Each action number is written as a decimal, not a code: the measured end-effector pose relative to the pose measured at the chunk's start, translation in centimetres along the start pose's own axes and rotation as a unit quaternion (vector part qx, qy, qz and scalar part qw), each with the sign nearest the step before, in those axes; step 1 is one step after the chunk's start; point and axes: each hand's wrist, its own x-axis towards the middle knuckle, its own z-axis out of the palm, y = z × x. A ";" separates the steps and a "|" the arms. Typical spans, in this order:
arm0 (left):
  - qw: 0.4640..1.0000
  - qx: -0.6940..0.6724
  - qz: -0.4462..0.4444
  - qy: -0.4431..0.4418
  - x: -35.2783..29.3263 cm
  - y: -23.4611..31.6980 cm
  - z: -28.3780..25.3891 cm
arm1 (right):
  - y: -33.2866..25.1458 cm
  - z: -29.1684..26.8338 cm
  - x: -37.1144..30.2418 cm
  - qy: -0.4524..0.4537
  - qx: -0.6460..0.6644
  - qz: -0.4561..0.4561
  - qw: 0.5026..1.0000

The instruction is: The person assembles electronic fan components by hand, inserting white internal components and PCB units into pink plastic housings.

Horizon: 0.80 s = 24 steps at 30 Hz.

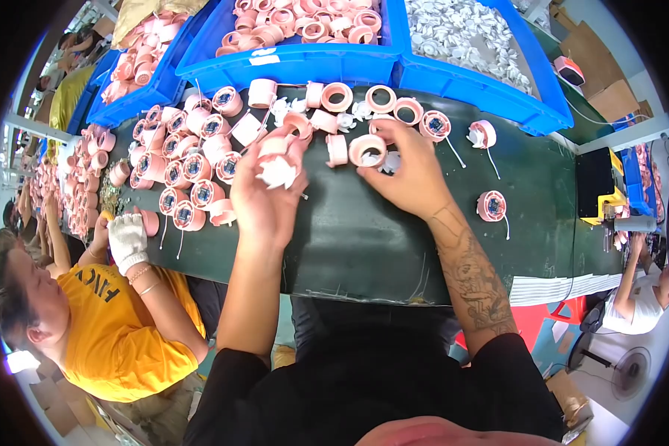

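My left hand (pixel 264 201) is closed around a pink round plastic housing, palm up. A white bladed fan wheel (pixel 278 172) shows at that housing's lower side; whether it sits inside cannot be told. My right hand (pixel 409 167) pinches a second pink ring-shaped housing (pixel 367 151) between thumb and fingers, its opening facing up. White fan wheels lie partly hidden behind that thumb. Just left of this ring stands another pink housing (pixel 337 150), apart from my left hand. More pink rings (pixel 381 99) lie beyond both hands on the dark green table (pixel 334 260).
Many pink housings with circuit boards (pixel 197 167) crowd the left side. Blue bins of pink parts (pixel 290 63) and white fan wheels (pixel 490 82) line the back. Housings with white wires (pixel 492 206) lie at right. A co-worker in yellow (pixel 126 320) sits at left.
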 end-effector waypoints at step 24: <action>0.979 0.091 -0.115 -0.143 4.7 -6.4 4.2 | 2.3 -5.3 -2.6 0.026 0.490 0.146 0.859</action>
